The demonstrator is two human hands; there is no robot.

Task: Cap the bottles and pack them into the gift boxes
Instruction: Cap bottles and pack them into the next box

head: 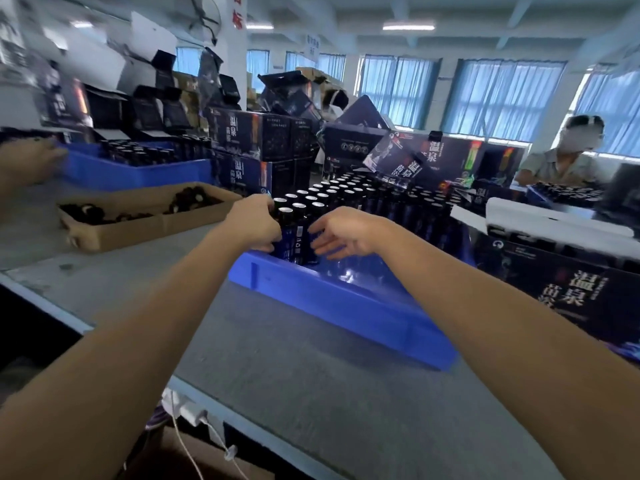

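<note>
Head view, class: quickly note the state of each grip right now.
Left grip: closed, holds a dark bottle at the near end of the blue crate.
Right grip: open, fingers relaxed, holding nothing.

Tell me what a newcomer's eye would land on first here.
First, the dense rows of dark bottles standing in the blue crate mid-table, with the left hand gripping the near-corner bottle and the right hand open beside it. Next, the dark gift boxes stacked behind the crate. To the left lies a cardboard tray holding small dark pieces, likely caps.
</note>
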